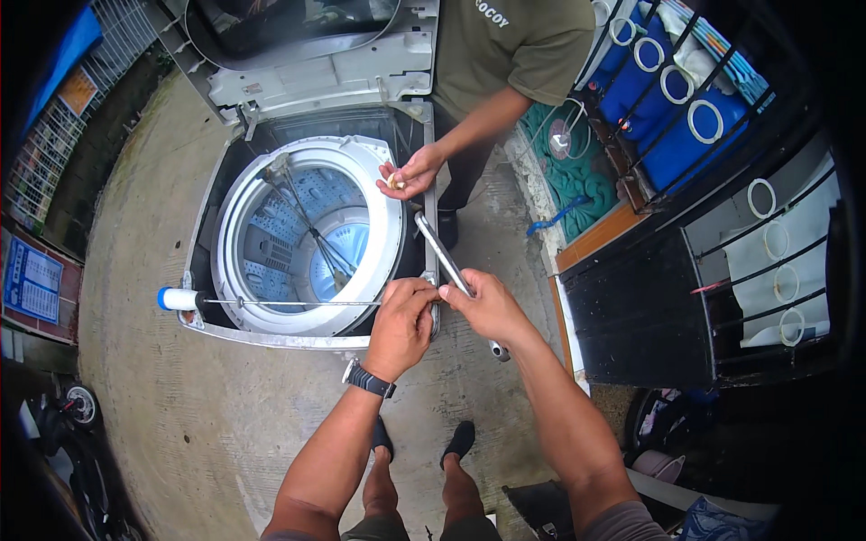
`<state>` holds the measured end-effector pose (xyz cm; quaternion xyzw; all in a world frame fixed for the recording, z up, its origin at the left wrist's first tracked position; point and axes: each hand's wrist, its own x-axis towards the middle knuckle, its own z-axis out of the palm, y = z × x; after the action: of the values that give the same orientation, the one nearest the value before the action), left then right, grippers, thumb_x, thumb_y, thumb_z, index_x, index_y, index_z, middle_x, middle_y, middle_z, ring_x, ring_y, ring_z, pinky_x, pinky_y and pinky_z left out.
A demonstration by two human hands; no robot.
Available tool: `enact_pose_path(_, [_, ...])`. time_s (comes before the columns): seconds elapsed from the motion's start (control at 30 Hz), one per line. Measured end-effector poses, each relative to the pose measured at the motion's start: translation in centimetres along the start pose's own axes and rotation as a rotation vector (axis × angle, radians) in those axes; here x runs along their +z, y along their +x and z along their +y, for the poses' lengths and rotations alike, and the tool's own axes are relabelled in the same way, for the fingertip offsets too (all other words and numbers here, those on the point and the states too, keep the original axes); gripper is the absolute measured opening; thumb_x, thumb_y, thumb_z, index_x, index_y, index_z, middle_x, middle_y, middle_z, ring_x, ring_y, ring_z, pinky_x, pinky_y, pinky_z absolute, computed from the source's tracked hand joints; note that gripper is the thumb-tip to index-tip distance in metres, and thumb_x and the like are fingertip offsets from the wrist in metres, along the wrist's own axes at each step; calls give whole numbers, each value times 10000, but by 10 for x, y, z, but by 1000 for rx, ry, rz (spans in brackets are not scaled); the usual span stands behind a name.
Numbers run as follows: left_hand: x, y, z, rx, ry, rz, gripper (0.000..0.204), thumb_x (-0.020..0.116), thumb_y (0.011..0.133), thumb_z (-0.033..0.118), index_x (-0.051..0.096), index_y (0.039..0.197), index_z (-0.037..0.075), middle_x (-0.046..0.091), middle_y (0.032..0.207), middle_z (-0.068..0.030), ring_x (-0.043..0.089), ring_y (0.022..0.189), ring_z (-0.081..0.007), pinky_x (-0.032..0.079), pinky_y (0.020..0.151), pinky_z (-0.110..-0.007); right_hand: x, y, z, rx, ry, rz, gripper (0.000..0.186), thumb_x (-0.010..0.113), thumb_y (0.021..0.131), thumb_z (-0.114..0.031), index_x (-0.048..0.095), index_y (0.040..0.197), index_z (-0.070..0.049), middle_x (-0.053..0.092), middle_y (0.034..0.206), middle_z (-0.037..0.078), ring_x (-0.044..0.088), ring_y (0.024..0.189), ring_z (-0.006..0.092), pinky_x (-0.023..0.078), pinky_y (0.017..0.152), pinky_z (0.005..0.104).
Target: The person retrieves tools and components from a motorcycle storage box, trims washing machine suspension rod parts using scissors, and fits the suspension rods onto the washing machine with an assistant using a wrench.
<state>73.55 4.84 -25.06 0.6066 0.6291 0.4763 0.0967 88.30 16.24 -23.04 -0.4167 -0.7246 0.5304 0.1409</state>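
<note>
My left hand (pixel 403 326), fingers closed, is at the near right corner of an open top-load washing machine (pixel 262 338). It grips the end of a thin metal suspension rod (pixel 280 303). The rod lies across the near side of the tub ring (pixel 230 243), with a white, blue-tipped cylinder (pixel 180 299) at its far left end. My right hand (pixel 487 309) is closed around a long silver wrench (pixel 439 248) slanting past the corner. Its fingertips meet those of my left hand; what they pinch there is hidden.
Across the machine, a co-worker's hand (pixel 415 173) holds small pale pieces. More rods (pixel 311 221) hang into the drum. The raised lid (pixel 316 68) stands behind. Black bars with white rings (pixel 705 122) and blue drums (pixel 622 99) are at right, a motorcycle (pixel 77 460) at lower left.
</note>
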Motion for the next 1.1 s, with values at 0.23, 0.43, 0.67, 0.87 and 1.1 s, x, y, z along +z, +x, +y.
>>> enact_pose_path(0.23, [-3,3,2,-17,-8,15,218,716,839,-17,724,1054,18,677,1081,-116,625,1040,-325,511,912,-402,0,2,-8,18,-24,1,358,688,959,-333,645,911,19,653,739,133,616,719,188,490,683,405])
enact_pose_path(0.43, [3,5,2,-17,28,62,168,749,853,36,731,1019,16,688,1044,-111,633,994,-323,519,868,-404,1,4,-12,-45,-89,54,378,700,945,-358,640,908,13,659,737,166,656,704,262,489,675,435])
enact_pose_path(0.67, [3,5,8,-31,33,79,141,744,869,35,731,1009,19,680,1014,-110,617,975,-334,518,851,-420,6,0,-8,15,-108,87,415,697,945,-394,618,890,9,648,736,212,668,720,348,494,692,454])
enact_pose_path(0.87, [4,2,6,-9,49,83,132,738,875,40,718,1005,29,682,1004,-116,619,945,-336,510,830,-418,11,-9,-12,23,-111,135,420,689,950,-404,614,905,7,668,811,242,691,812,387,500,735,472])
enact_pose_path(1.1, [3,7,4,-4,33,67,130,728,885,43,715,1014,29,679,1010,-112,614,946,-338,510,834,-422,11,-7,-11,-41,-70,191,339,708,966,-327,653,942,6,608,722,97,570,696,178,477,672,378])
